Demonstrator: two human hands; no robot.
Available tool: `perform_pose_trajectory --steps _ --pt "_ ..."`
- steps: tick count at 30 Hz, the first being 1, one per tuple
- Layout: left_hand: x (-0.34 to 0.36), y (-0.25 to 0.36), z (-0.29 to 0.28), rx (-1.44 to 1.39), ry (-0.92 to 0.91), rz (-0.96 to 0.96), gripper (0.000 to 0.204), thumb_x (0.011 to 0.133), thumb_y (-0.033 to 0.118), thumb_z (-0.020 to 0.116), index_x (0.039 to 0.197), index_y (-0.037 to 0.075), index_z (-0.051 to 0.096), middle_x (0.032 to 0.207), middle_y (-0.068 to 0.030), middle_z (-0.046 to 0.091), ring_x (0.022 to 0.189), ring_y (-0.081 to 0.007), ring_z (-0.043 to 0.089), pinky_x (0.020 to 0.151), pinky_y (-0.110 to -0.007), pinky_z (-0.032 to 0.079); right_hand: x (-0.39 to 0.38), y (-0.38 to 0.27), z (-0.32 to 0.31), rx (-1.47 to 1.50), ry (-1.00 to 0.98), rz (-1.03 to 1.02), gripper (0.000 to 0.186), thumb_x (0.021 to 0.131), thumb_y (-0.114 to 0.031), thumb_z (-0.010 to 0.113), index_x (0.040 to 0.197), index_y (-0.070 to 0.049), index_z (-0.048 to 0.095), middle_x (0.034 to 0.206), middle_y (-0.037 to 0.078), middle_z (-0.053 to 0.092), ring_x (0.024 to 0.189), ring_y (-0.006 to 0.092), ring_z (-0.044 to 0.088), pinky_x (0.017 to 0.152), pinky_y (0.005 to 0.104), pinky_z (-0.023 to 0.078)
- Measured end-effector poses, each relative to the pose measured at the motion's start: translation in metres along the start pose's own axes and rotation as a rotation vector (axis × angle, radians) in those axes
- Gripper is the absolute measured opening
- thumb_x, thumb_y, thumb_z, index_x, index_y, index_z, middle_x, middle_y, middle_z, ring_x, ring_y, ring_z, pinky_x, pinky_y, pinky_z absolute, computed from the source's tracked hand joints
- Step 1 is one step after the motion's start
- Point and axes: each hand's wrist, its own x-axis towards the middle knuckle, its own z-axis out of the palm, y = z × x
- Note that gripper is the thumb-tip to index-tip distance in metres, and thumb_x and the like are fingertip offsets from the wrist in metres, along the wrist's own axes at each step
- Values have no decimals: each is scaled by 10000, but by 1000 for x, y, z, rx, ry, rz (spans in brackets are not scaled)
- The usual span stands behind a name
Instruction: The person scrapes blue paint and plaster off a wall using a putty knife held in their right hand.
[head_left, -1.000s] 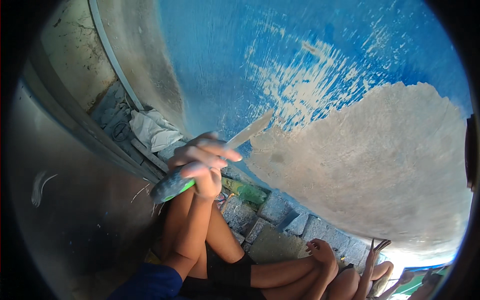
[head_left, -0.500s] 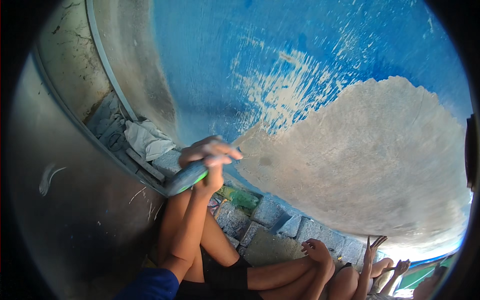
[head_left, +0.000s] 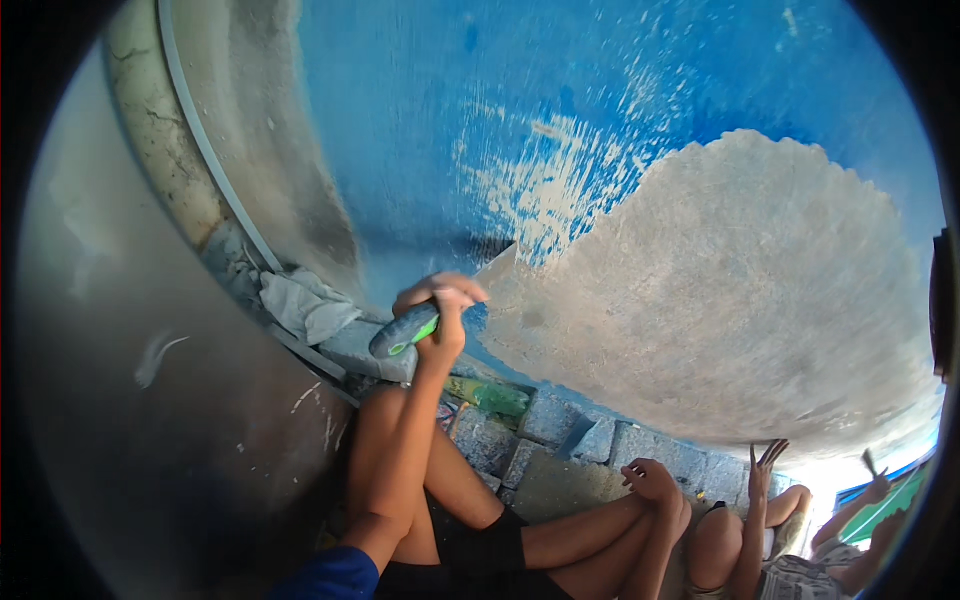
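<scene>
My left hand (head_left: pixel 445 300) is wrapped round the dark grey and green handle of a scraper (head_left: pixel 408 330). The scraper's flat blade (head_left: pixel 498 262) points up and right, its tip at the curved blue-painted surface (head_left: pixel 400 120), where the blue borders bare grey. Streaks of pale undercoat (head_left: pixel 555 180) show through the paint just above the blade. Motion smears my left fingers a little. My right hand (head_left: pixel 653 480) rests by my bent right knee with its fingers loosely apart and nothing in them.
Bare grey surface (head_left: pixel 720 280) spreads to the right. A dark curved wall (head_left: pixel 180 380) stands close on my left. Crumpled pale cloth (head_left: pixel 305 305), stone blocks (head_left: pixel 550 415) and a green tube-like piece (head_left: pixel 495 397) lie below. At the right, a co-worker's raised hand (head_left: pixel 768 462) is near the surface.
The view has shifted slightly. My left hand has swung the scraper up and right, its blade now plainer against the paint. At far right, a person's hand with a tool has risen.
</scene>
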Motion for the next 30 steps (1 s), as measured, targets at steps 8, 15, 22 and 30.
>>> perform_pose_trajectory --steps 8,15,22,30 --pt "2 22 -27 94 -222 -399 187 1020 217 598 909 69 572 725 1 614 613 -47 550 480 -230 411 -23 7 5 -49 182 -133 292 890 -336 680 966 -60 735 846 142 746 827 317 724 779 424 558" --pt "-62 0 -25 354 -666 -614 228 946 260 703 935 52 609 864 -65 612 684 -151 624 596 -360 555 -34 13 -1 176 281 -260 256 888 -284 698 941 -36 725 821 146 742 777 297 733 726 402 568" --pt "-78 29 20 1162 -1169 216 259 851 188 736 1072 57 698 972 -133 636 955 -331 564 835 -440 494 -40 13 4 205 309 -402 222 901 -222 695 911 0 708 752 120 738 669 212 726 631 353 564" --pt "-60 117 141 531 -1745 96 146 728 117 678 836 21 656 600 -167 598 612 -371 621 594 -470 474 -36 11 7 272 271 -374 232 884 -244 706 928 -17 718 808 162 738 769 297 740 712 401 573"
